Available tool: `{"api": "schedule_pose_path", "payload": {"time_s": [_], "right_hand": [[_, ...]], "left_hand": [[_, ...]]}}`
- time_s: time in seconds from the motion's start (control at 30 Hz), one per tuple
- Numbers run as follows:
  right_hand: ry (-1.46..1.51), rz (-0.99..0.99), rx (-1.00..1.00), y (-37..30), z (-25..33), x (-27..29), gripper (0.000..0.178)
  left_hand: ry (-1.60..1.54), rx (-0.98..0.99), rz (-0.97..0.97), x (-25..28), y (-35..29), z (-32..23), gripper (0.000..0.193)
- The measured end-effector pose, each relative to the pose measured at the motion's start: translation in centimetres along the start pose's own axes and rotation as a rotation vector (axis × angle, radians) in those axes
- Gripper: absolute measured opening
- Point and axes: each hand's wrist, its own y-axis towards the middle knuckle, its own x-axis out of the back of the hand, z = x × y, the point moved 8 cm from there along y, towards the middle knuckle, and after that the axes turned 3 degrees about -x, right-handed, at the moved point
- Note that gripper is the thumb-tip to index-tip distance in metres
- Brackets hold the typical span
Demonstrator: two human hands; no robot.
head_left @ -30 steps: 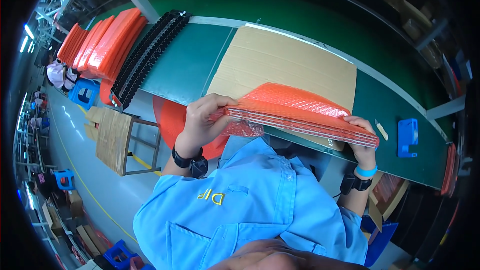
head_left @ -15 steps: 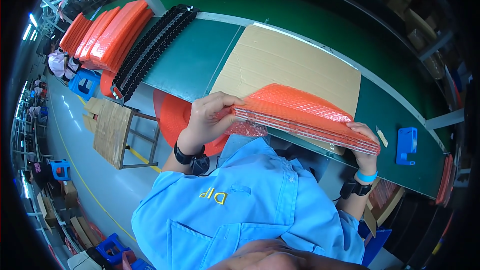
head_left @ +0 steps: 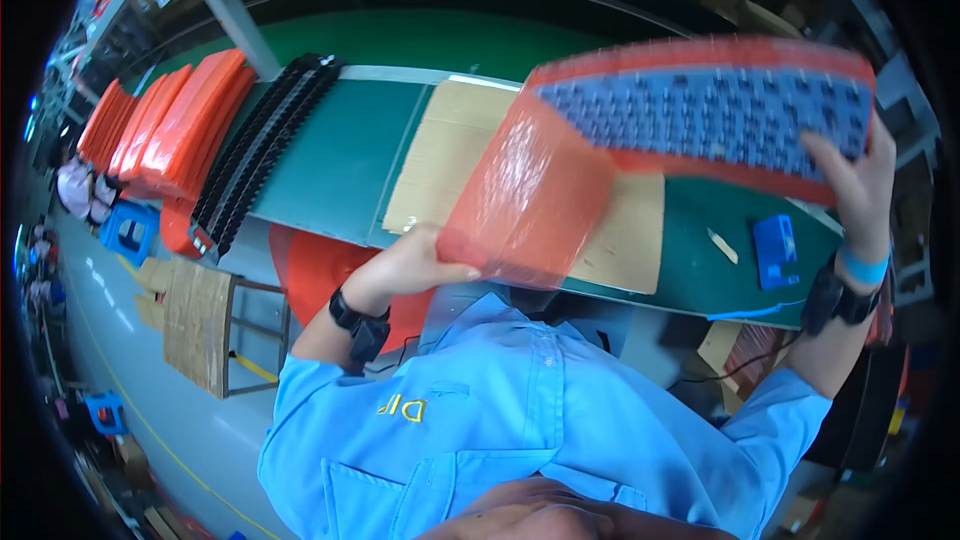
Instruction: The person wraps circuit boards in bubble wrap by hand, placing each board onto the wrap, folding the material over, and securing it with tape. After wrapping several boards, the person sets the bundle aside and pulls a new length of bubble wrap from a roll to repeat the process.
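Note:
A keyboard circuit board [head_left: 700, 115], blue-grey with rows of small dark switches, is raised above the bench at the right and somewhat blurred. Red bubble wrap [head_left: 540, 180] lies behind it and stretches from it down to the left. My right hand [head_left: 865, 175] grips the board's right end together with the wrap, its thumb across the front face. The wrap's lower left corner is pinched in my left hand [head_left: 408, 262]. Beneath, a cardboard sheet [head_left: 440, 155] lies on the green bench top [head_left: 350, 140], partly hidden by the wrap.
Stacks of red-wrapped packs [head_left: 180, 130] stand at the far left, beside a black slotted rack [head_left: 265, 150]. A blue plastic holder [head_left: 775, 252] and a small cutter [head_left: 722, 246] lie on the right. Left of me is a wooden-topped stool [head_left: 197, 325]; red wrap [head_left: 340, 275] hangs below the bench edge.
The red-wrapped stack has opened out: my right hand has swung up and right, lifting the board so its switch face shows. My left hand has gone slightly lower, keeping the wrap's other end.

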Motion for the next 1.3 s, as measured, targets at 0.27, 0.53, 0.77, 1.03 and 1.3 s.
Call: {"api": "schedule_pose_path", "payload": {"time_s": [0.27, 0.53, 0.77, 1.03, 1.3], "right_hand": [[-0.823, -0.242, 0.142, 6.8, -3.7, -2.2, 0.037], [-1.111, 0.077, 0.149, 0.1, -3.8, -24.8, 0.025], [-0.895, 0.198, 0.165, -5.0, -5.6, -30.9, 0.054], [-0.835, 0.177, 0.101, -3.8, -6.6, -31.1, 0.062], [-0.821, 0.148, 0.124, -0.5, -10.0, -30.9, 0.061]], "left_hand": [[-0.053, 0.229, -0.088, 0.1, -1.7, 5.1, 0.017], [-0.058, 0.170, -0.100, -2.0, -0.2, 7.0, 0.017], [0.593, 0.369, -0.069, -1.9, -3.4, 5.7, 0.021], [1.037, 0.133, -0.422, 1.1, -7.1, 12.1, 0.019], [-0.193, 0.367, 0.080, 1.5, -11.2, 11.3, 0.018]]}}
